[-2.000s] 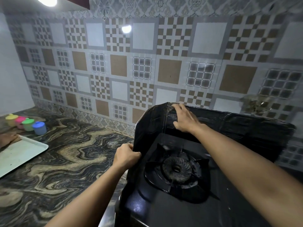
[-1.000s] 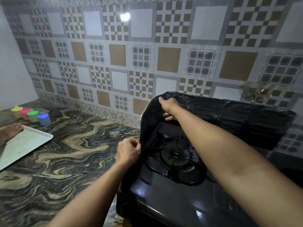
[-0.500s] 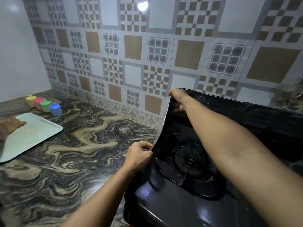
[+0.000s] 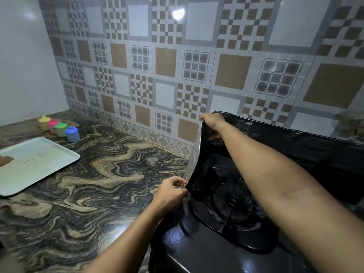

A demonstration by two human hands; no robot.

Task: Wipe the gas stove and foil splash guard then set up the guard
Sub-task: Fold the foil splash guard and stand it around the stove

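A black gas stove (image 4: 197, 251) sits on the marbled counter at the lower right, its round burner (image 4: 233, 203) showing under my right forearm. The black foil splash guard (image 4: 295, 142) stands along the stove's back and bends round its left side, silver on its outer face. My left hand (image 4: 170, 192) pinches the guard's left panel at its lower front edge. My right hand (image 4: 212, 122) grips the guard's top corner where the left panel meets the back panel. No cloth is in view.
A pale tray (image 4: 35, 164) lies on the counter (image 4: 102, 194) at the left, with several small coloured lidded cups (image 4: 61, 129) behind it. The patterned tile wall (image 4: 177, 66) runs close behind the stove. A hand's edge shows at the tray's left rim.
My right hand has slid left along the guard's top edge to its corner. My left hand now pinches the side panel's edge, which stands more upright. The view has turned left.
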